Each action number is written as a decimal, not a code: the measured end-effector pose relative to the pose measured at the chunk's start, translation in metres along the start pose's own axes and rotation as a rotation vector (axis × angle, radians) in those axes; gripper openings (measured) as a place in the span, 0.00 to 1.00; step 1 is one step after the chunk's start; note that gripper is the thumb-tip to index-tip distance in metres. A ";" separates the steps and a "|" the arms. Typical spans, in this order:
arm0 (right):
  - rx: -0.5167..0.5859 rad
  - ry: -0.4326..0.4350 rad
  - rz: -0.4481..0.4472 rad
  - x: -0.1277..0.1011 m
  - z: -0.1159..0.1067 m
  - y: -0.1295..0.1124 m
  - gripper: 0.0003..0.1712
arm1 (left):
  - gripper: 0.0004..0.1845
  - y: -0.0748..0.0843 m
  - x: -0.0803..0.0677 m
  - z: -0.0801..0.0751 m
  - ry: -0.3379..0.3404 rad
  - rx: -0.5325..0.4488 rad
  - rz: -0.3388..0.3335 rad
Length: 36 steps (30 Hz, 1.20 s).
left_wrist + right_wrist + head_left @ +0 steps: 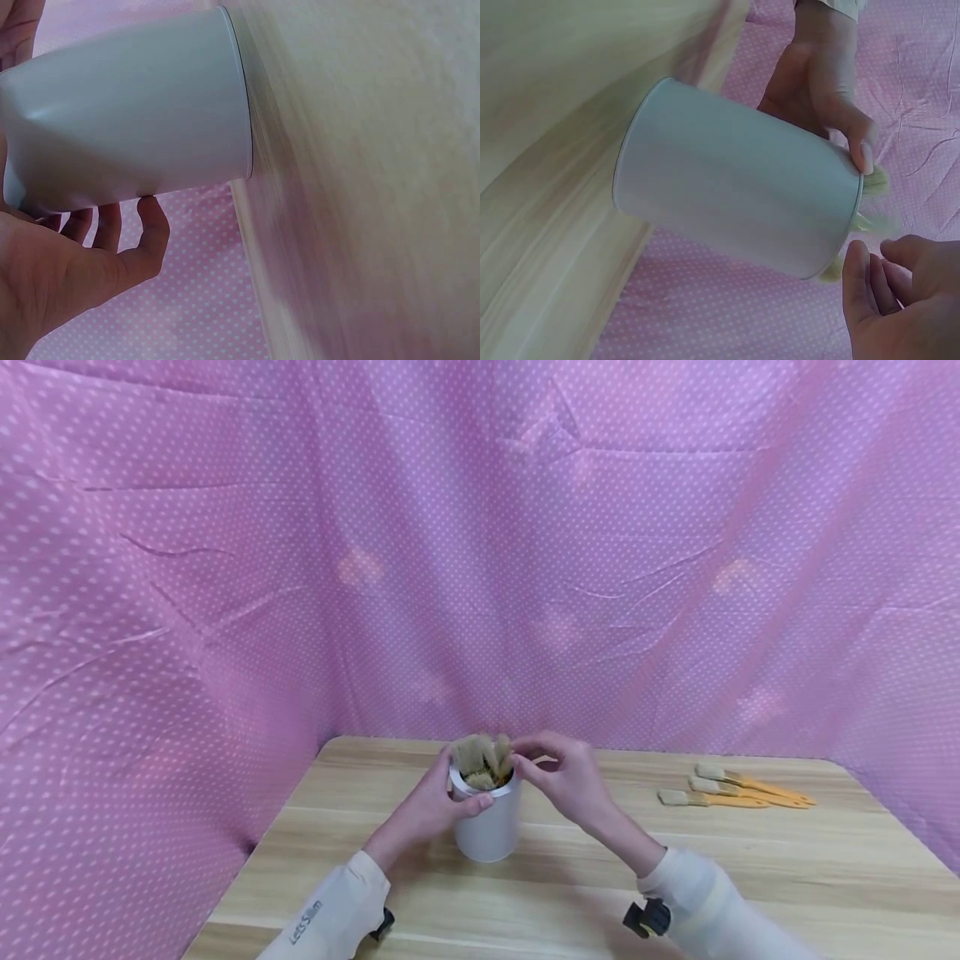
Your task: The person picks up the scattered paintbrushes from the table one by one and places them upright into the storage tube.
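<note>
A white cylindrical can stands upright on the table, with several brushes in it, their pale bristles up and their handles hidden inside. My left hand grips the can near its top, the thumb on the front of the rim and the fingers round the far side. In the left wrist view, the left fingers curve against the can wall. My right hand is at the right side of the rim, fingertips right by the bristles. The right wrist view shows a gap between its thumb and forefinger, with nothing between them.
Three flat brushes with yellow-orange handles lie on the right side of the wooden table, bristles pointing left. A pink dotted cloth hangs behind the table and along its sides.
</note>
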State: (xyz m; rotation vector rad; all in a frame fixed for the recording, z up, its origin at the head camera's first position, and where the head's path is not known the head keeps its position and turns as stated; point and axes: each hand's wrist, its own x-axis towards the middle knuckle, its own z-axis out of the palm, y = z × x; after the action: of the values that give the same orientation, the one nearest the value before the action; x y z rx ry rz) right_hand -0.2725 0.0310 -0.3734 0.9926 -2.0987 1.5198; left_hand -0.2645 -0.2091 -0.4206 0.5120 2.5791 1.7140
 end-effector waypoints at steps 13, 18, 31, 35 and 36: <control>-0.068 -0.059 0.047 -0.027 -0.046 0.015 0.11 | 0.53 0.000 -0.001 0.002 0.016 0.023 0.000; -0.158 -0.126 0.087 -0.044 -0.074 0.030 0.11 | 0.53 0.000 -0.001 0.001 0.012 0.035 0.001; -0.377 -0.196 0.181 -0.084 -0.160 0.069 0.15 | 0.54 -0.001 -0.002 0.002 0.021 0.019 -0.027; -0.419 -0.216 0.216 -0.096 -0.183 0.082 0.21 | 0.55 0.001 -0.002 0.002 0.020 0.028 -0.025; -0.427 -0.221 0.225 -0.099 -0.189 0.086 0.22 | 0.55 0.001 -0.002 0.002 0.020 0.029 -0.026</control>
State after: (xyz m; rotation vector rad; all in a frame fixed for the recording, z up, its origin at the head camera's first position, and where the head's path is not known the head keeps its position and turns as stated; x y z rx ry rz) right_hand -0.2863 0.2534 -0.4288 0.8147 -2.6175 1.0136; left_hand -0.2617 -0.2076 -0.4209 0.4623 2.6156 1.6847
